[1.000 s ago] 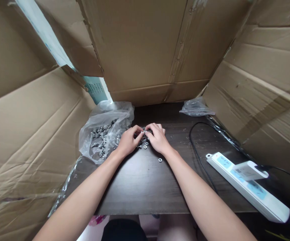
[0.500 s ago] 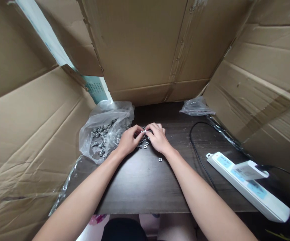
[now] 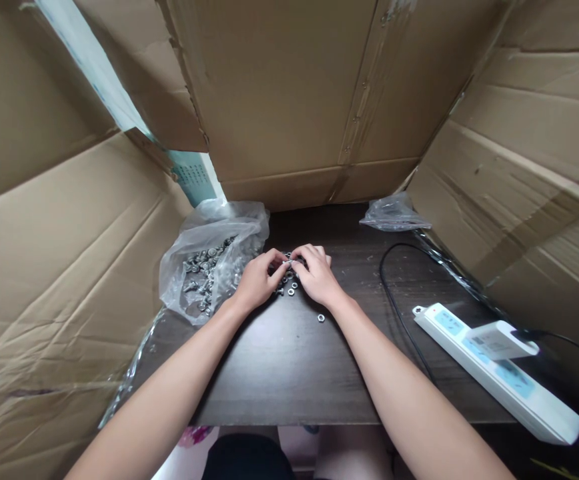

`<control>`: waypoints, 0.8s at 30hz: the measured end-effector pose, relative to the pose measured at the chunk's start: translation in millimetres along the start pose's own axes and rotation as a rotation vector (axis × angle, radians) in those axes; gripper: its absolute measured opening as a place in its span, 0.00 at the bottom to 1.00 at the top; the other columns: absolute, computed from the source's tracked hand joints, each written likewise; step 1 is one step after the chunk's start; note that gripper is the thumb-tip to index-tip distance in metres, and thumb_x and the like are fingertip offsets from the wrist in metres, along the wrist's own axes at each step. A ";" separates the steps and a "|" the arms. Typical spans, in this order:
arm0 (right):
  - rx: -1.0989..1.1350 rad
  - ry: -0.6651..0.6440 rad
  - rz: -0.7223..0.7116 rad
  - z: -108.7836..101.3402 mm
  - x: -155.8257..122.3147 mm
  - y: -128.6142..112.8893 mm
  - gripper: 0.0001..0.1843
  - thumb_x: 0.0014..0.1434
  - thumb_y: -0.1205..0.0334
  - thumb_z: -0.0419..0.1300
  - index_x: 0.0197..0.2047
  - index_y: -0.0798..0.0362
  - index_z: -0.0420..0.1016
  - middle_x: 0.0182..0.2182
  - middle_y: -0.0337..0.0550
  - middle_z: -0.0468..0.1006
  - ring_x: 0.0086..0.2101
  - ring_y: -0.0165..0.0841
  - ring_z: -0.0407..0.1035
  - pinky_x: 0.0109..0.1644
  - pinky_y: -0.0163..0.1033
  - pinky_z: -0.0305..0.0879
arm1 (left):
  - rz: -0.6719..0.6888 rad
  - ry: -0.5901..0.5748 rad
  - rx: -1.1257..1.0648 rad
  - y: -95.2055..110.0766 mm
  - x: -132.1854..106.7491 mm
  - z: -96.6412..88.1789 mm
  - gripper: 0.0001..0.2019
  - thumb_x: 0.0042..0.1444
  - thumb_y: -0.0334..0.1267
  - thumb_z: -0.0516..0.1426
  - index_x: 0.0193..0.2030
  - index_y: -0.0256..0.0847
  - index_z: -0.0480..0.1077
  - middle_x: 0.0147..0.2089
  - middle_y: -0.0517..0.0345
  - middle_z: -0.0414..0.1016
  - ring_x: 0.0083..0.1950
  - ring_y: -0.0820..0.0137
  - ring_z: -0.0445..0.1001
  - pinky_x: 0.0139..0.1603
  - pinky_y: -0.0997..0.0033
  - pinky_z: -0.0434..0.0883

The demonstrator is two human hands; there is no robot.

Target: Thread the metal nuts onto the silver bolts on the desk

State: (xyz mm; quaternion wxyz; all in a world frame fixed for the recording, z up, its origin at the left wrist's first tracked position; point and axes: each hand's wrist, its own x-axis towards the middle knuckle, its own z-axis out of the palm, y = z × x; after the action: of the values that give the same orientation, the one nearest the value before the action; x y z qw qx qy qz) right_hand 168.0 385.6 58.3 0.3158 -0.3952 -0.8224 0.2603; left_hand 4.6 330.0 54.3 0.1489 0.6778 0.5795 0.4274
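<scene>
My left hand [image 3: 262, 279] and my right hand [image 3: 315, 273] meet over the table, thumbs and forefingers pinched together. Between their fingertips is a small shiny metal fastener [image 3: 289, 262]; whether it is a bolt, a nut or both joined is too small to tell. Under and around the fingers lies a small pile of nuts and bolts [image 3: 280, 291], partly hidden by my hands. Nearer me are loose hex nuts [image 3: 291, 292], and one nut [image 3: 321, 319] lies apart by my right wrist. To the left, an open clear plastic bag [image 3: 174, 280] holds many metal bolts [image 3: 204, 267].
Cardboard walls [image 3: 289, 100] enclose the dark wooden table [image 3: 279, 373] at the back and both sides. Another clear plastic bag [image 3: 394, 213] lies at the back right. A white power strip [image 3: 499, 380] with a plugged-in adapter and a black cable [image 3: 387, 293] occupies the right.
Both hands keep the same pinch at the same spot, with barely any finger movement. The whole view has shifted very slightly.
</scene>
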 end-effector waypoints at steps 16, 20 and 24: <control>-0.026 -0.033 -0.001 1.7 1.1 2.4 0.06 0.67 0.63 0.53 0.40 0.49 0.71 0.47 0.44 0.77 0.53 0.43 0.61 0.57 0.50 0.53 | 0.002 -0.009 0.016 -1.4 -0.5 1.0 0.05 0.64 0.38 0.58 0.41 0.41 0.72 0.36 0.58 0.78 0.38 0.68 0.76 0.38 0.70 0.69; -0.030 -0.033 -0.005 1.6 0.7 2.3 0.06 0.66 0.64 0.54 0.42 0.49 0.72 0.48 0.43 0.77 0.54 0.43 0.61 0.57 0.50 0.53 | -0.011 -0.002 -0.020 -1.1 0.0 0.6 0.05 0.64 0.39 0.58 0.41 0.41 0.72 0.36 0.58 0.78 0.38 0.68 0.76 0.38 0.70 0.69; -0.042 -0.037 -0.005 1.0 0.9 1.7 0.08 0.68 0.62 0.53 0.42 0.49 0.73 0.49 0.44 0.77 0.54 0.43 0.61 0.57 0.49 0.53 | -0.008 -0.001 -0.021 -1.5 -0.1 0.5 0.05 0.64 0.39 0.58 0.41 0.41 0.72 0.37 0.58 0.78 0.38 0.68 0.76 0.38 0.70 0.69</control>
State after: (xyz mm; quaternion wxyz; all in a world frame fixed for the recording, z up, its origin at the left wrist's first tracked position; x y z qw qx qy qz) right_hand 167.6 387.0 56.7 0.2926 -0.3947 -0.8345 0.2493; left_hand 4.0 330.4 52.8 0.1578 0.6740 0.5777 0.4326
